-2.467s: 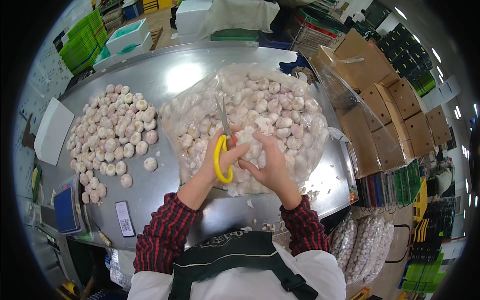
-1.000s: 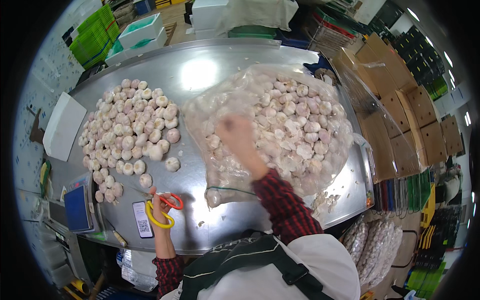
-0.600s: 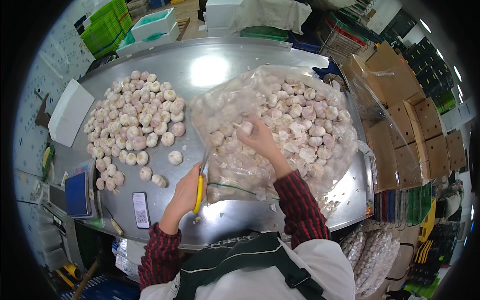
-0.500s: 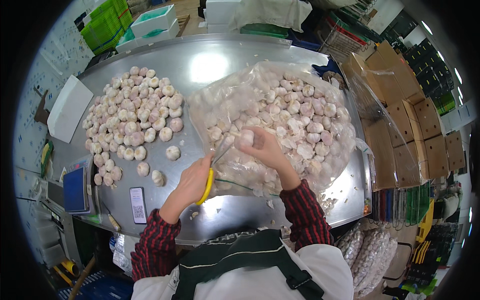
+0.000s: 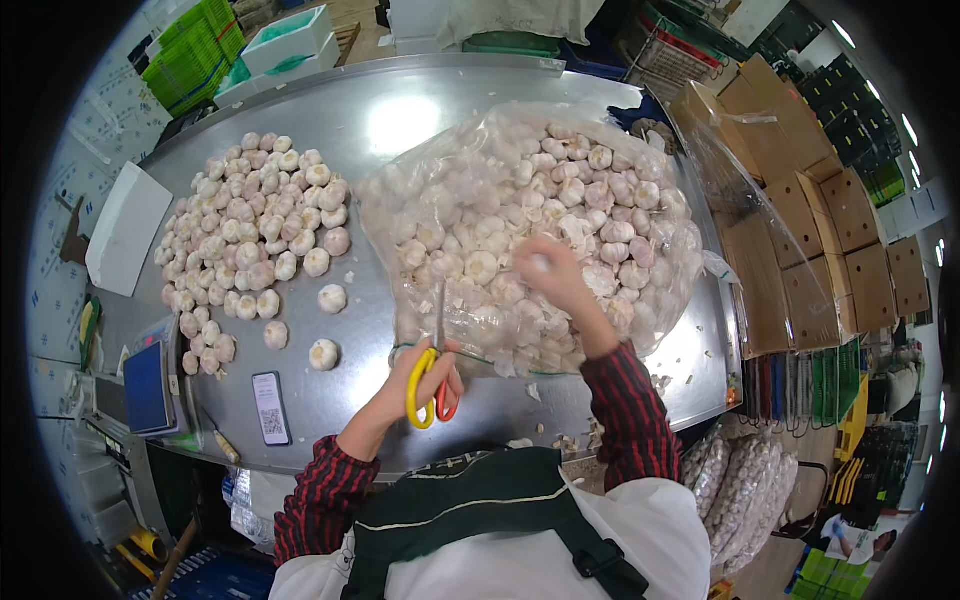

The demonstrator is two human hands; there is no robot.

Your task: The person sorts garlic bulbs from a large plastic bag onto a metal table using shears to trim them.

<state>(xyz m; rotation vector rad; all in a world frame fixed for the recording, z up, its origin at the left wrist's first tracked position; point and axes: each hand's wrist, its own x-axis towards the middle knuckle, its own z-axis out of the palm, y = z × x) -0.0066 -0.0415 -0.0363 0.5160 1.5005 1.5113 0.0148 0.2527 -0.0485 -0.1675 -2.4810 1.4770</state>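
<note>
Inside the near edge of the steel table (image 5: 325, 415), the left hand (image 5: 430, 385) grips scissors (image 5: 427, 356), blades over the near border of the garlic bag (image 5: 395, 192). Farther in, the right hand (image 5: 553, 272) blurs above it, hold unclear. A steel lane (image 5: 370, 325) parts bag from garlic pile (image 5: 245, 230).

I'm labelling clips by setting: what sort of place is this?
Probably a produce packing room: there's a metal table with heaped garlic, stacked cardboard boxes to its right, and green crates beyond its far left corner.
</note>
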